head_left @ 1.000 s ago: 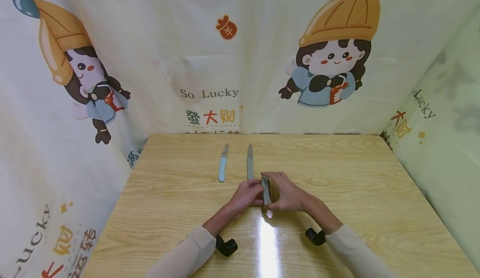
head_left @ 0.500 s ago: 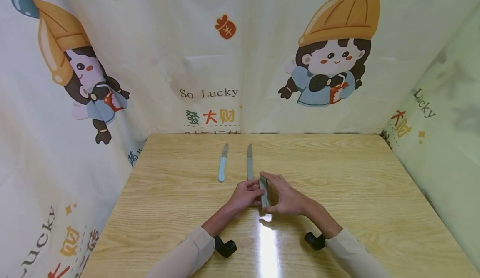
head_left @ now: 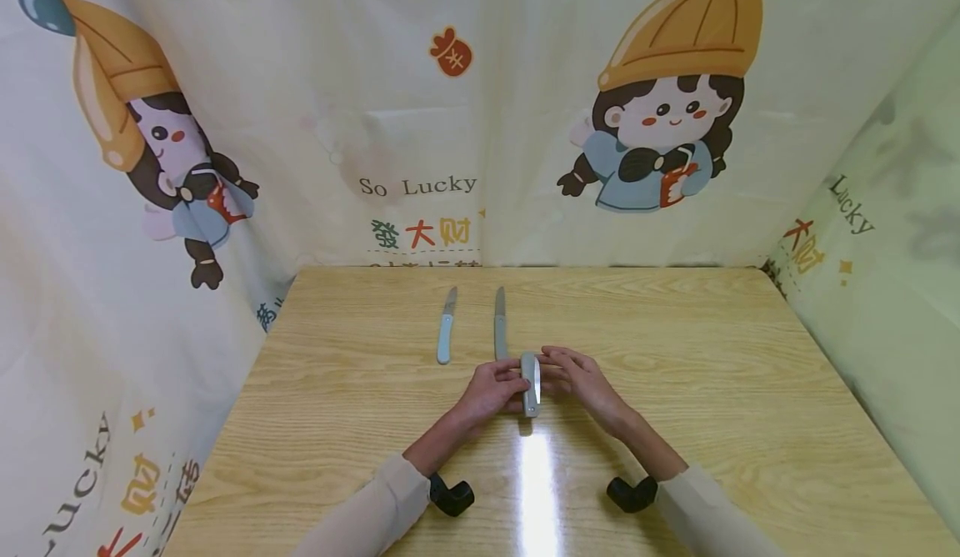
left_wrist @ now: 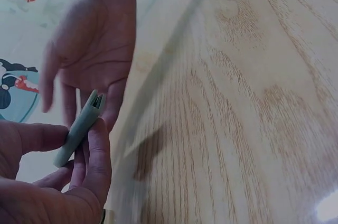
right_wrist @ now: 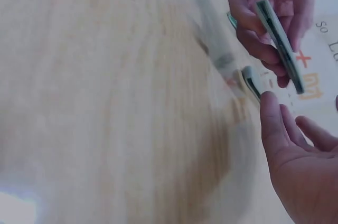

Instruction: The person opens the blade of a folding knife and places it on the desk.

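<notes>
In the head view my left hand [head_left: 491, 392] pinches a folded pocket knife [head_left: 529, 386] with a grey-green handle, upright lengthwise above the table. The left wrist view shows the knife [left_wrist: 79, 129] between thumb and fingers, its slotted edge visible at the upper end. My right hand [head_left: 588, 388] is just right of the knife with its fingers extended; in the right wrist view the right hand [right_wrist: 303, 171] has nothing in its grip. Whether its fingertips touch the knife is unclear. Beyond the left hand lies an unfolded grey-handled knife [head_left: 500, 328], its handle end partly hidden.
An unfolded knife with a light blue handle [head_left: 445, 332] lies left of the grey one, blade pointing away. The wooden table [head_left: 337, 424] ends at a printed curtain [head_left: 525, 165] behind it. Bright glare [head_left: 536, 490] falls on the table's front.
The right hand has let go of the folding knife's two ends, and its fingers have straightened and drawn right. The knife has turned, and a shiny strip now shows along its right side.
</notes>
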{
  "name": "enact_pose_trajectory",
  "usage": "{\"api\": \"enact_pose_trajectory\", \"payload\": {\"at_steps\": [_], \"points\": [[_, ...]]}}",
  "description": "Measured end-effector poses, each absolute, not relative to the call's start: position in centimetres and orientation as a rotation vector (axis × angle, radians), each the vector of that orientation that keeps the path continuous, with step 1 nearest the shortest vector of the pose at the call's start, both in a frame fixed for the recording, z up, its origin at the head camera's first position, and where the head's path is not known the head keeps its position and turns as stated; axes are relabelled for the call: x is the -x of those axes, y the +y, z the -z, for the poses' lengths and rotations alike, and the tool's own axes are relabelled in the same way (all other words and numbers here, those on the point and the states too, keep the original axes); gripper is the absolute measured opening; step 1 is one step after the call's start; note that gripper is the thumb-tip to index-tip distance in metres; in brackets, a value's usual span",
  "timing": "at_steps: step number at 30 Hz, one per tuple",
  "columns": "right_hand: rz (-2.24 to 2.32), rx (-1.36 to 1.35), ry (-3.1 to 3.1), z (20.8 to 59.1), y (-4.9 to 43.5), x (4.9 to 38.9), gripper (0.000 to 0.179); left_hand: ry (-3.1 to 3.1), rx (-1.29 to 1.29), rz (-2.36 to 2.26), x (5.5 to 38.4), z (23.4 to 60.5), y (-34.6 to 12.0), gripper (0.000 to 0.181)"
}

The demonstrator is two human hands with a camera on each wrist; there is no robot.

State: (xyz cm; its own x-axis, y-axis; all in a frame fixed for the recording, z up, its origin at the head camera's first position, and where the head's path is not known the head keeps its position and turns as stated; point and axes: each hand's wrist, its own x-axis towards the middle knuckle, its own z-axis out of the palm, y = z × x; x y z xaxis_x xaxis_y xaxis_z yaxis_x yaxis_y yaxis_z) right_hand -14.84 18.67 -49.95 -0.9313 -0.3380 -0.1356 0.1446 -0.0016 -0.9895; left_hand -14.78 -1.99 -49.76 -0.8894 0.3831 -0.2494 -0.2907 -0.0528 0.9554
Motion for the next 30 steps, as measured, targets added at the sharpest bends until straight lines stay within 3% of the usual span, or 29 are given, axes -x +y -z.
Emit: {"api": "enact_pose_trajectory", "payload": {"at_steps": [6, 15, 30], "points": [[2.053, 0.019, 1.885, 50.5, 18.2, 14.4, 0.052, 1.776, -0.121, -1.998, 14.7, 49.5, -2.1, 0.049], [2.114, -0.172, 1.875, 50.4, 16.8, 14.0, 0.025, 1.731, -0.158, -1.996, 14.7, 49.5, -2.1, 0.046], [2.105, -0.189, 1.879, 50.4, 16.7, 13.4, 0.028, 1.706, -0.124, -2.003, 14.3, 49.6, -2.1, 0.045]]}}
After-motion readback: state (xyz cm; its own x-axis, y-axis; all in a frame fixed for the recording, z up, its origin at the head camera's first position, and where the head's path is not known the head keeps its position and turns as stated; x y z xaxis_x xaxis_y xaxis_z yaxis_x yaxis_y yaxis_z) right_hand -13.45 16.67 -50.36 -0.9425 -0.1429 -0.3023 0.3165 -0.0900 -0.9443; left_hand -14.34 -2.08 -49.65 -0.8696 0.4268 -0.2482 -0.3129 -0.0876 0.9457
